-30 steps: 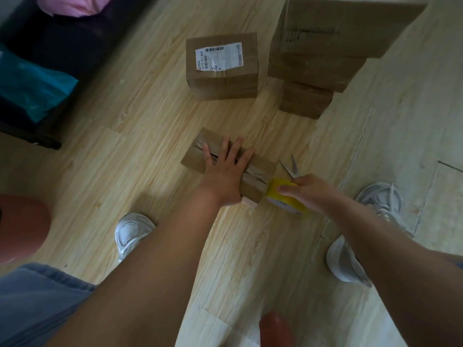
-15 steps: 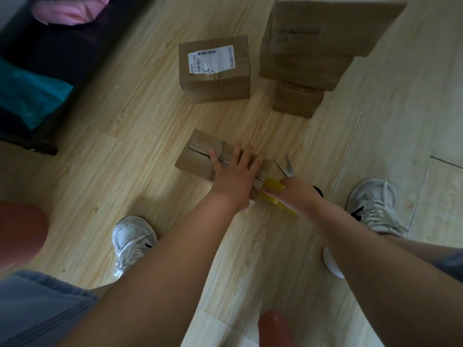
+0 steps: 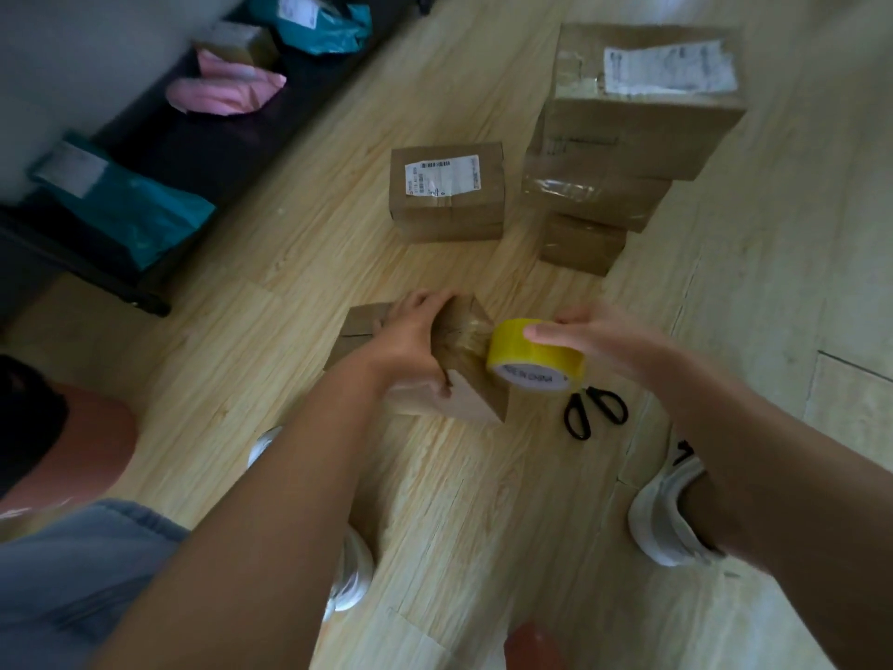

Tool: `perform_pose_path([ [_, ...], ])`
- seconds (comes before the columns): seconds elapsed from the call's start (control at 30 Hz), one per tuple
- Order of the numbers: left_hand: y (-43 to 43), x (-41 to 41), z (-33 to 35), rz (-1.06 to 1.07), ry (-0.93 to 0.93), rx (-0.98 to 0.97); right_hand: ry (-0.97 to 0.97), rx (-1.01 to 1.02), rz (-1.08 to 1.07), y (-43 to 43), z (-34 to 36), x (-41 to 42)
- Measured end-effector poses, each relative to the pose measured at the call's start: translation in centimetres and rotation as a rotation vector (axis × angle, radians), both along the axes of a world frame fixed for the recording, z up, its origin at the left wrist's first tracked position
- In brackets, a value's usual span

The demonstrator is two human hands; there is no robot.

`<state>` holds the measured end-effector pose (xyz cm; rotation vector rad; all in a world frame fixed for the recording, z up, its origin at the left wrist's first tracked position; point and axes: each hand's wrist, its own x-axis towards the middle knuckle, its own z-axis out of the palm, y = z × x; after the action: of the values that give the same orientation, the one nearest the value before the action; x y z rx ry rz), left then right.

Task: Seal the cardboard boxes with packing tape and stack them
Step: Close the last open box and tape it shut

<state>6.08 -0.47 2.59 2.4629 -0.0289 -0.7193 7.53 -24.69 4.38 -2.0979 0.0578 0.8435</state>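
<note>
we had the small cardboard box point(image 3: 471, 379) tipped up on one edge on the floor point(image 3: 290, 282), most likely so that its end face turned toward the tape roll point(image 3: 531, 357) and the strip could wrap over the corner. our left hand point(image 3: 410, 340) lay across the top of it. its fingers point(image 3: 425, 299) were curled over the far edge and the thumb pressed the near side, a firm grip that kept the box from sliding under the pull of the tape. our right hand point(image 3: 613, 345) held the yellow roll in the air just beside the box's raised end. one digit lay fairly straight across the outer band, while the others were hidden behind the roll, so we could not tell how tightly they closed. a glossy strip seemed to run from the roll onto the cardboard, though blur made this uncertain. the scissors point(image 3: 597, 411) lay on the floor near the right hand, handy for cutting. farther off stood a labelled box point(image 3: 447, 200) and, beside it, the stack of boxes point(image 3: 628, 137). we judged that this box would go there once sealed.
</note>
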Motion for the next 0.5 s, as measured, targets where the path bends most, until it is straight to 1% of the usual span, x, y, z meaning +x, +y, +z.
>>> perform_pose_path([
  [0.07,0.5,-0.5,0.7,0.051,-0.002,-0.085,-0.036,-0.013,0.014,-0.2,0.2,0.0],
  [0.1,0.8,-0.7,1.0,0.077,-0.005,-0.127,-0.055,-0.051,0.037,-0.3,0.2,-0.3],
  [0.17,0.8,-1.0,1.7,0.060,-0.018,-0.169,-0.061,-0.132,0.046,-0.9,-0.5,-1.1],
  [0.27,1.1,-1.1,2.0,0.077,0.015,-0.229,-0.018,-0.104,-0.023,-1.5,-0.8,-1.8],
  [0.4,2.7,-1.5,1.6,0.145,0.103,-0.286,-0.041,-0.046,-0.020,-2.1,0.2,-1.5],
  [0.5,3.1,-1.6,1.1,0.175,0.108,-0.326,-0.069,-0.130,0.001,-2.3,0.0,-1.3],
])
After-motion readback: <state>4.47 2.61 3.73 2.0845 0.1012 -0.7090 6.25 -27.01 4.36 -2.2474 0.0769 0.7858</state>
